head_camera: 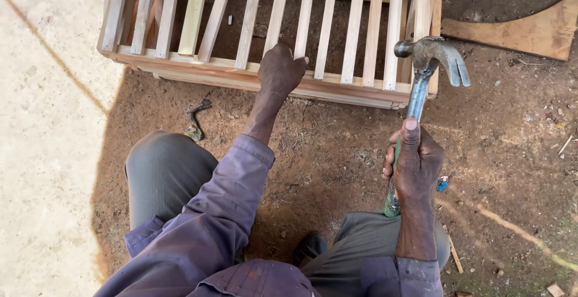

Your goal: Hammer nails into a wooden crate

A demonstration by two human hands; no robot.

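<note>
Claw hammer (pixel 428 62), steel-headed with a green grip, was clenched in the fingers (pixel 391 163) of the right hand (pixel 415 166), thumb laid straight up the shaft, its head held just above the near right corner of a slatted wooden crate (pixel 271 38). Fingers (pixel 293 59) of the left hand (pixel 280 69) were curled together and pressed down on the crate's front rail, between two slats. Purple sleeves and grey trousers framed the reddish dirt ground (pixel 337 152), where a bent twig (pixel 196 119) lay near the left knee and a curved wooden board (pixel 530 32) sat to the right.
</note>
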